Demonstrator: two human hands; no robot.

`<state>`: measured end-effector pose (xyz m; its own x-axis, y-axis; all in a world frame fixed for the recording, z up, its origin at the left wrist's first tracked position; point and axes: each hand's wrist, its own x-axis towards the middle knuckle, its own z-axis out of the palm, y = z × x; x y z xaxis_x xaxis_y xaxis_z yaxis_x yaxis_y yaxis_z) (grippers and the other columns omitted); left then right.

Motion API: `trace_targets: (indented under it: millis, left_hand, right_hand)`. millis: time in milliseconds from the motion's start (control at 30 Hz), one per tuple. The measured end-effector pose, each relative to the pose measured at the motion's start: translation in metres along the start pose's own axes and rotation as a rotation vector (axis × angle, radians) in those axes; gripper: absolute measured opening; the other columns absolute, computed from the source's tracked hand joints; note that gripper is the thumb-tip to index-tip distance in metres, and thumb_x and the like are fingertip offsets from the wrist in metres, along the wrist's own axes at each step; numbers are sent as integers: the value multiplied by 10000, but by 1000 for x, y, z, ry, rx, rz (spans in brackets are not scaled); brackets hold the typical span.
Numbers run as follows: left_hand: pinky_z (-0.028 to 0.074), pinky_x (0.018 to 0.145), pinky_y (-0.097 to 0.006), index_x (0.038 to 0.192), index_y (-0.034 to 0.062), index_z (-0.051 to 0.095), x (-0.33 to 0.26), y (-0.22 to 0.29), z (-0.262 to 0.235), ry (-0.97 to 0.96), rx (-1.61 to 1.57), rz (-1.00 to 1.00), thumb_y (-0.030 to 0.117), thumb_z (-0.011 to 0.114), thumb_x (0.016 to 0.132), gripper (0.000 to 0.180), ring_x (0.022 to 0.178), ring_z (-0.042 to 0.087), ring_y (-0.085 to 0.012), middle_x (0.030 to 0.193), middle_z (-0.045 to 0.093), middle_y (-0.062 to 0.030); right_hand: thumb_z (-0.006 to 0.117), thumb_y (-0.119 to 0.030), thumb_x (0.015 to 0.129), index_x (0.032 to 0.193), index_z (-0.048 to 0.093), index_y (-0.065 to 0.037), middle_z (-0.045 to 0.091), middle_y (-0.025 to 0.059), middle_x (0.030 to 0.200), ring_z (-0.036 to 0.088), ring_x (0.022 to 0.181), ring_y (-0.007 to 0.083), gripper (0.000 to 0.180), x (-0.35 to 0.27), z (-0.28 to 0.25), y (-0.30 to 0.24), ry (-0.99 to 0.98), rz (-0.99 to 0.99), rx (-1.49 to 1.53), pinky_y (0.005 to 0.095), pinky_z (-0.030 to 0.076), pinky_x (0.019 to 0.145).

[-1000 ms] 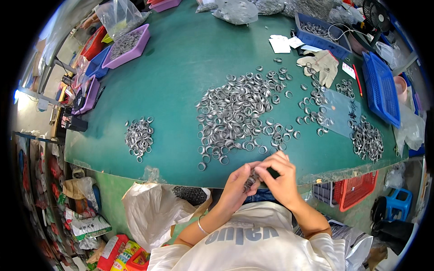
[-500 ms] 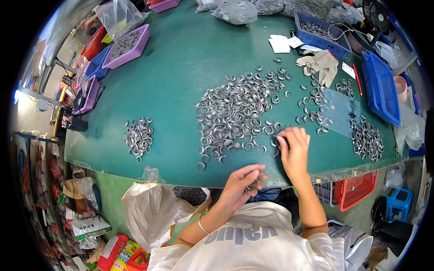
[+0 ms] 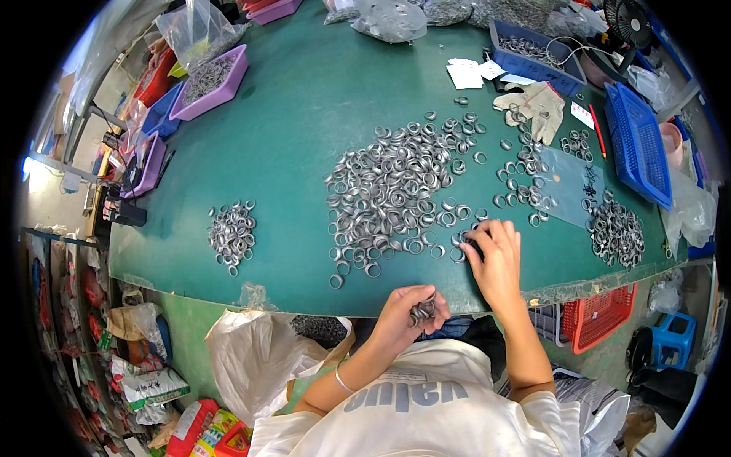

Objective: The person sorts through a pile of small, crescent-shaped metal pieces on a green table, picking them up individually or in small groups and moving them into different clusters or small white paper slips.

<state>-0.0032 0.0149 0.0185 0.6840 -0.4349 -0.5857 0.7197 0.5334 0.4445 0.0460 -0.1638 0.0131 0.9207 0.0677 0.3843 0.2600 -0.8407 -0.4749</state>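
A large heap of grey metal rings (image 3: pixel 392 186) lies spread over the green table. My left hand (image 3: pixel 401 318) is curled at the table's near edge around several metal rings (image 3: pixel 422 311). My right hand (image 3: pixel 499 263) is to the right, its fingertips bent down onto a few rings (image 3: pixel 460 251) at the heap's lower right edge. Those fingers partly cover the rings under them. A smaller pile of rings (image 3: pixel 232 232) sits at the left, and another pile (image 3: pixel 617 232) at the right.
A work glove (image 3: pixel 537 110), a clear plastic sheet (image 3: pixel 567 183) and a red pencil (image 3: pixel 597 131) lie at the right. Blue baskets (image 3: pixel 636 148), a blue bin (image 3: pixel 537 65) and a fan (image 3: pixel 628 23) stand beyond. A purple tray (image 3: pixel 217 91) of metal parts is at the far left.
My left hand has turned, so the rings in it show more. My right hand stays at the heap's edge, its fingers shifted slightly over the rings.
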Motion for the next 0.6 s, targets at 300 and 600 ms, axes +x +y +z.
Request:
trace_targets:
  millis: [300,600]
  left_hand:
    - [395,514,-225,1189,-9,567,6,-8,5,43,107,260,92,502,935,281,681,509,-107,870,612,-85]
    - [422,528,-207,1111,-6,608,2,6,-9,-162,-34,54,90,537,923,222,603,511,-103,772,597,-48]
  right_hand:
    - [614,-23,841,852,639,4,604,60,768,548,696,148,38,-21,-6,-14,-95,449,996,255,419,645]
    - [708,-64,726,819,663,-38,589,70,802,518,792,257,106,-2,-6,-13,84,45,239,362,389,709]
